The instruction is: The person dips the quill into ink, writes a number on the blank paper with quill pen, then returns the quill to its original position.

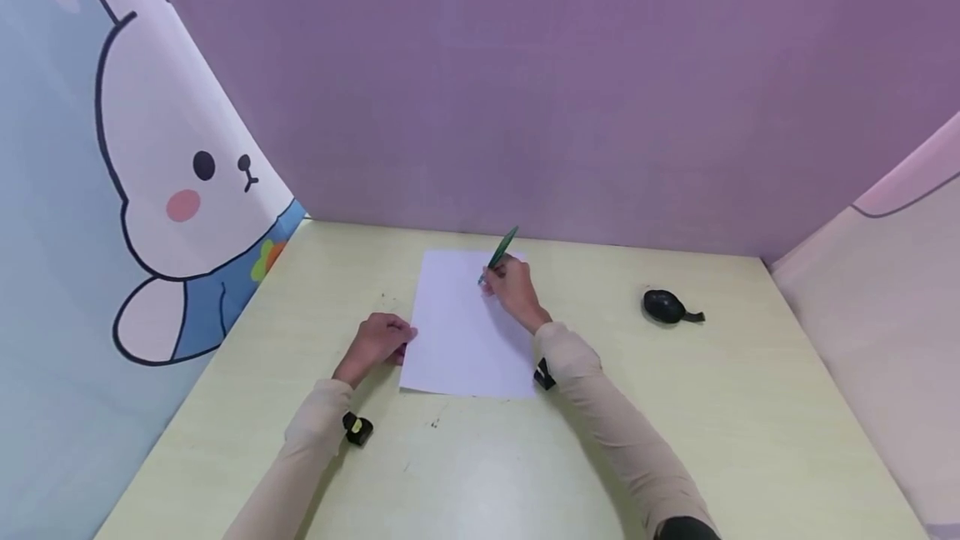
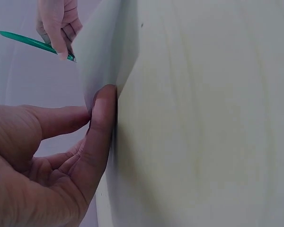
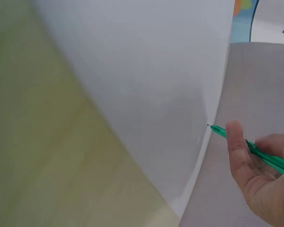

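A white sheet of paper lies on the table. At its left edge my left hand pinches the paper between thumb and index finger, as the left wrist view shows; the sheet bends up a little there. My right hand holds a green pen above the upper right part of the sheet, its back end slanting up and away. In the right wrist view the tip of the pen is at the paper's surface or very near it. Any writing is too small to make out.
To the right on the pale table lies a small black rounded object with a short tab. A purple wall closes off the far side, and a rabbit-patterned cloth hangs at the left. Small dark marks dot the tabletop.
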A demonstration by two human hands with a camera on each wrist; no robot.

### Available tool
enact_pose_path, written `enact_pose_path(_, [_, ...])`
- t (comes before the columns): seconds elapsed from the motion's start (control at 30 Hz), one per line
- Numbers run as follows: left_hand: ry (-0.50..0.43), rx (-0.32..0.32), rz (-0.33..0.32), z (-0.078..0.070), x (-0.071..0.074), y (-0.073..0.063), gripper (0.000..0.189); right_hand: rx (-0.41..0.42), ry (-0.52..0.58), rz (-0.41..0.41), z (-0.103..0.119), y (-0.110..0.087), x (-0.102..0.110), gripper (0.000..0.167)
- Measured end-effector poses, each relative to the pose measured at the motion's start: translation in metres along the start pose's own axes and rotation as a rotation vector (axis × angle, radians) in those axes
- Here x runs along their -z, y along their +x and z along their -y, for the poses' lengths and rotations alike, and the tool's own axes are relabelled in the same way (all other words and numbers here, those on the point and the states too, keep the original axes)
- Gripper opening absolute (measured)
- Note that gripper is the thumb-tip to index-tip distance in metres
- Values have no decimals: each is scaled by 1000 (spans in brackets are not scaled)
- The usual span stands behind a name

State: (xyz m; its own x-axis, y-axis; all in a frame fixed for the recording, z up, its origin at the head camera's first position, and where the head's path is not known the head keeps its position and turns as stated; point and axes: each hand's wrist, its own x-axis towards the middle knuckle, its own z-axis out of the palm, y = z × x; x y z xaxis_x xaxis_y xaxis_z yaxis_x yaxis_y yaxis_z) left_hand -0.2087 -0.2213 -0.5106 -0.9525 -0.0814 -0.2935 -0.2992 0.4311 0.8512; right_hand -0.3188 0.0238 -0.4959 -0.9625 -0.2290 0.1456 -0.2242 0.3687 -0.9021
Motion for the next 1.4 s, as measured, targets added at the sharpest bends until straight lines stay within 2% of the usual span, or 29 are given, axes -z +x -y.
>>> enact_pose_path(0.6, [-8,0,-23,-1,-2,-6,20,-8,7,30,1,0,-6,12])
enact_pose_path(0.83, [0,-1,-39,0,-3,-5,19,9,-6,64,2,0,-9,15])
enact_pose_path(1.2, [4,-9,-43,-2,-6,0,18,-21,19,99,5,-2,-5,14])
enact_pose_path(1.4, [-2,-12,-40,-2,-7,-1,18,4,18,110,2,-2,-6,13])
